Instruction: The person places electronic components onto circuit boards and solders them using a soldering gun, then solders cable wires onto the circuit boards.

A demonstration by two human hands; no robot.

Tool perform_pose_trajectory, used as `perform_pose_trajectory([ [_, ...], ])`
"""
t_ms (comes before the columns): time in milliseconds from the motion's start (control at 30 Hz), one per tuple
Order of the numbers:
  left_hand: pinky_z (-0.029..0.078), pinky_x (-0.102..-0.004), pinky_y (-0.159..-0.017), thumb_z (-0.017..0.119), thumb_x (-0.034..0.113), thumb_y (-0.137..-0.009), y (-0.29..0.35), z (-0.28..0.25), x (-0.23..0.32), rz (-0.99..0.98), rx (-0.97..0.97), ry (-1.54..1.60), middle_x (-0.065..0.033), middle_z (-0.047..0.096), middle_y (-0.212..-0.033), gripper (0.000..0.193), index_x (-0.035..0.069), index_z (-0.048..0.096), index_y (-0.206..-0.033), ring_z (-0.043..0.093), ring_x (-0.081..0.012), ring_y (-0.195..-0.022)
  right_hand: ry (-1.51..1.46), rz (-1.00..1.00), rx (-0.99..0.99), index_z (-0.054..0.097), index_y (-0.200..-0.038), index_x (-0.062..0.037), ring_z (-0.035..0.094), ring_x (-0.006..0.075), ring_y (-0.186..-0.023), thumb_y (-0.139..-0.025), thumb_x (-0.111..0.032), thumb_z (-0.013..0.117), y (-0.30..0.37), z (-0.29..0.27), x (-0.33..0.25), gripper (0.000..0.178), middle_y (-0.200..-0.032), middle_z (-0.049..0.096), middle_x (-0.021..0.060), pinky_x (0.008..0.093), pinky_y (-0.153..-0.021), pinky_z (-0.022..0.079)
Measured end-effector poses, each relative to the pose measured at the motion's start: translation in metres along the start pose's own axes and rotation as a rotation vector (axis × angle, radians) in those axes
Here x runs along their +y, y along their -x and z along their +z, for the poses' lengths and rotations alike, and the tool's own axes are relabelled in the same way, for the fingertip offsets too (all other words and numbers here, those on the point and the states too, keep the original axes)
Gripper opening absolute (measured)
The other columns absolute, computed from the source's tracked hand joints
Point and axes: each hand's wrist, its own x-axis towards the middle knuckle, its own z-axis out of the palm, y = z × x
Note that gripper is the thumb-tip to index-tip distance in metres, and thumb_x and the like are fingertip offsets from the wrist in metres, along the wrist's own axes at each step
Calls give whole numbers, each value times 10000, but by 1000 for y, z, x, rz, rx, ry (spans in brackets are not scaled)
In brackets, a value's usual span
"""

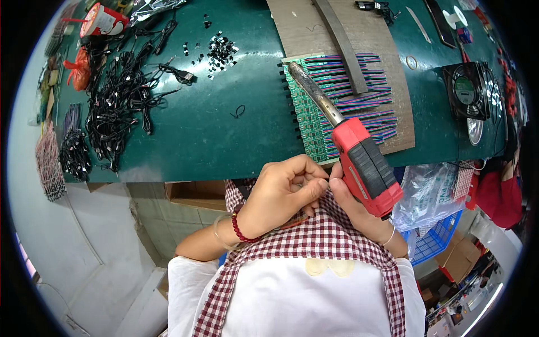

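Red plastic, a black grip and a scuffed metal nozzle make up the heat gun (352, 140), which slants over the green circuit boards (307, 106) just beyond the hands. Those boards form a column on a flat brown sheet (401, 84), thin striped wires (370, 121) running rightward, some under a squared grey bar (342, 45). Left hand (275, 194) has its fingers curled, thumb and forefinger narrowed to a pinch; the right hand (359, 218) is partly hidden by the gun, so I cannot tell its grip. Anything between the fingertips is too small to make out. Such fine work probably wants steady wrists, a light pinch and skin well off the nozzle, which may be hot.
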Motion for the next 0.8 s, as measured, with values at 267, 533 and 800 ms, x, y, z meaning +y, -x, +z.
perform_pose_trajectory([
  [267, 461, -191, -566, 588, -11, -803, -16, -27, 7, 102, -48, -475, -18, 603, -707, 31, -19, 558, -806, 559, -46, -646, 156, -215, 54, 525, -1065, -7, 620, 166, -752, -744, -104, 708, -1, -2, -2, 382, -881, 617, 100, 283, -679, 491],
  [533, 390, -181, -453, 587, 54, -792, -39, -43, 6, -97, 124, -379, -45, 597, -653, 87, 4, 545, -736, 499, -48, -518, 40, -40, 187, 620, -889, -28, 578, 199, -647, -790, -216, 671, 56, -49, 43, 218, -788, 583, 85, 295, -556, 441],
  [800, 325, -169, -426, 573, 47, -815, -41, -43, 5, -31, 138, -377, -43, 587, -635, 88, 22, 520, -750, 453, -31, -481, 163, -61, 117, 633, -799, -61, 563, 212, -599, -744, -248, 678, 80, -57, 67, 200, -733, 582, 74, 318, -507, 401],
])
